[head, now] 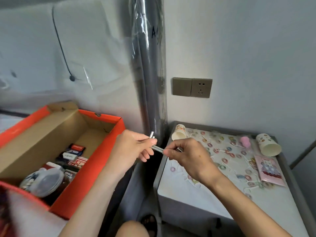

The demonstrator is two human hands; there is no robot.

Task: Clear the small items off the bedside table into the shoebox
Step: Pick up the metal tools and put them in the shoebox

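Where the orange cardboard shoebox (112, 121) and the grey-rimmed bench (184, 194) stand just apart, the left hand (135, 147) and right hand (188, 158) each pinch thin silvery rods (157, 148) with curled fingers, above the gap. The left paper cup (178, 133) and right paper cup (268, 145) lie tipped on the bench's ring-patterned cloth, near a flat pink card (269, 170). A round lidded tub (46, 182) sits in the shoebox.

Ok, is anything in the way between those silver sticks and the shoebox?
Nothing visible does. The left hand and right hand pinch the sticks just beside the shoebox and its orange wall. The box is open on top; packets and a tub fill its near end, the far end is bare.
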